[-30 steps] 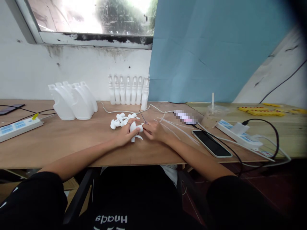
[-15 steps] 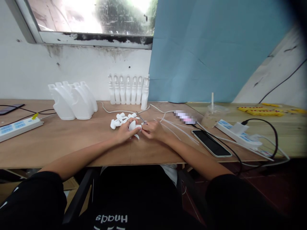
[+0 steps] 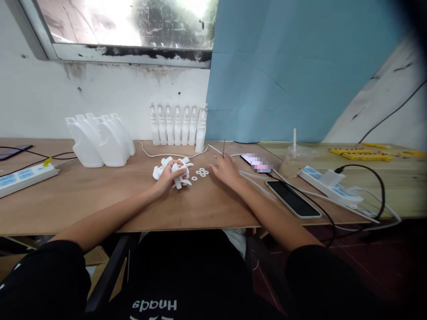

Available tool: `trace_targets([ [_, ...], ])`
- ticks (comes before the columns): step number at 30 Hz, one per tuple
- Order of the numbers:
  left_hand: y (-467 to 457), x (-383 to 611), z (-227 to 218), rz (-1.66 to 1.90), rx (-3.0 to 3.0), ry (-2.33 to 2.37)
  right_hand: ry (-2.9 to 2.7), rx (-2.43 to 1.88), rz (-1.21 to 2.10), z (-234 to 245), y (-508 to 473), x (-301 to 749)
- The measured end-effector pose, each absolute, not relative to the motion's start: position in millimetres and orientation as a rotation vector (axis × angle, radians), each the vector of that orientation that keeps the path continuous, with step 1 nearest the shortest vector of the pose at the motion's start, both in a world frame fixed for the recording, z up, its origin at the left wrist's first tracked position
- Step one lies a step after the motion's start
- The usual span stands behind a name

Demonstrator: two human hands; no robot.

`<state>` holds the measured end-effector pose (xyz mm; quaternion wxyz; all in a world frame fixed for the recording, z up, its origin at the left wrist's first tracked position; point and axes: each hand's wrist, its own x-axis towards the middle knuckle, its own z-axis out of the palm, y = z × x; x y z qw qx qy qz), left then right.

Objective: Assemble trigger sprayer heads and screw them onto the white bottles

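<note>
- The left hand [image 3: 169,174] is curled tight around a white plastic part [image 3: 180,177], fingers wrapped over its top, and the part is held just above the table [image 3: 100,200] at the near edge of a pile of white pieces [image 3: 162,167].
- The right hand [image 3: 227,169] sits well apart from the left, knuckles up and low over the table, and it pinches a thin rod [image 3: 223,148] in its fingertips. The rod stands nearly upright and pokes out above the fingers.
- Between the two hands a scatter of small white washers [image 3: 201,172] lies flat on the wood, nearer the left hand's part than the right hand.
- Just right of the right hand lie some thin white tubes [image 3: 254,183], a phone [image 3: 257,162] with its screen lit, and a dark phone [image 3: 293,198] on a black cable.
- Along the back wall there's a cluster of white bottles [image 3: 100,141] on the left and a row of spray heads [image 3: 176,125] standing upright.
- Far right: a lidded cup [image 3: 295,161] with a straw, and a power strip [image 3: 328,181] beside it.
- Another power strip [image 3: 23,174] lies at the left edge.
</note>
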<state>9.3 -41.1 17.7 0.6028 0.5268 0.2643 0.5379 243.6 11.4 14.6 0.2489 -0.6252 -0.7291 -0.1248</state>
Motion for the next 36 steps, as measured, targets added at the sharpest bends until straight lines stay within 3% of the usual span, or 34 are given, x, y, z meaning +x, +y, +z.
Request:
trace_targets([
  [6, -35, 4, 21, 1.266, 1.048, 0.545, -1.896, -1.477, -0.276, 20, 19, 250],
  [18, -30, -2, 23, 1.048, 0.972, 0.685, -1.804, -0.757, 0.704, 20, -27, 217],
  [22, -29, -1, 22, 1.089, 0.996, 0.723, -1.793, -0.618, 0.845, 17, -36, 205],
  [27, -29, 0, 18, 1.09, 1.064, 0.745, -1.92, -0.585, 0.735, 19, -41, 203],
  [36, -35, 7, 21, 1.132, 1.145, 0.802, -2.085, -0.538, 0.129, 22, -45, 199],
])
